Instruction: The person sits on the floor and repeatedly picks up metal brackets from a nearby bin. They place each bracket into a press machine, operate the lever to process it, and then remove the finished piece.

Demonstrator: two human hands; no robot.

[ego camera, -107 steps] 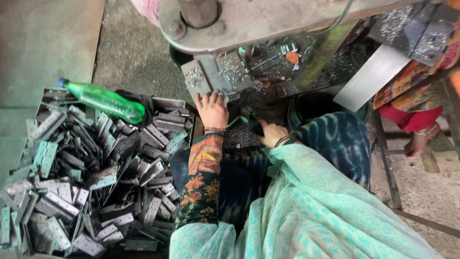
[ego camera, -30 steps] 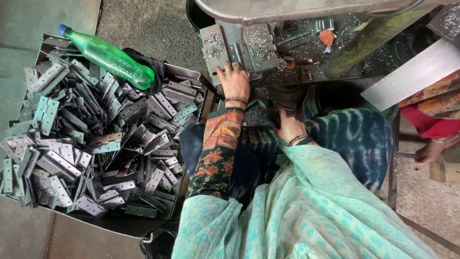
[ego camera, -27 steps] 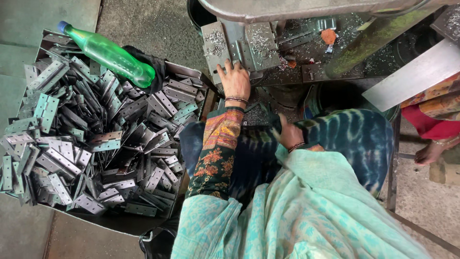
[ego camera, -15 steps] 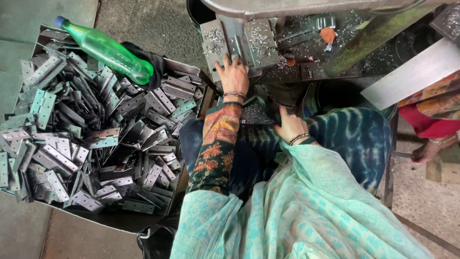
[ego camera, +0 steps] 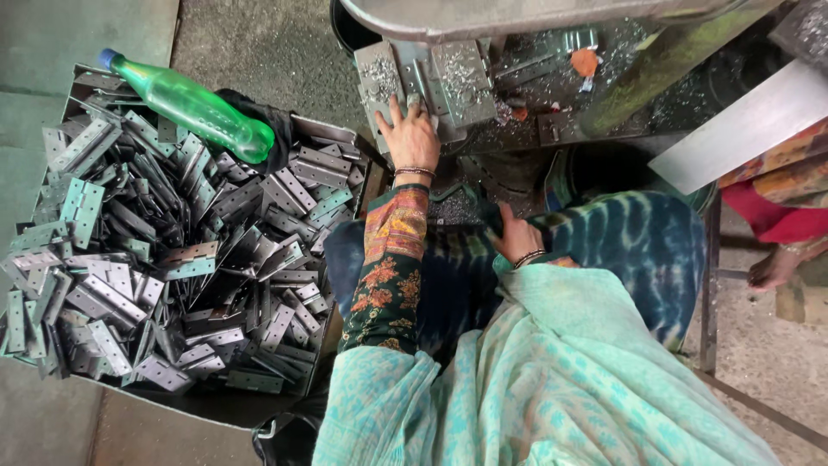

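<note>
My left hand (ego camera: 410, 136) reaches forward onto the machine bed (ego camera: 517, 129). Its fingers lie spread on grey metal hinge plates (ego camera: 431, 82) dusted with metal chips, and I cannot see it grip any of them. My right hand (ego camera: 517, 236) rests curled on my lap, on the blue tie-dye cloth (ego camera: 621, 250), beside a small dark heap of metal pieces (ego camera: 457, 207). Whether it holds anything is hidden. A patterned sleeve (ego camera: 388, 267) covers my left forearm.
A large tray (ego camera: 216, 410) at the left is heaped with several grey hinges (ego camera: 155, 259). A green plastic bottle (ego camera: 194, 108) lies on the heap's far side. The machine's curved grey body (ego camera: 517, 13) overhangs the bed. Another person's foot (ego camera: 772, 267) shows at the right.
My left hand has slid a little farther onto the plates on the machine bed. My right hand shifted slightly on my lap and stays there.
</note>
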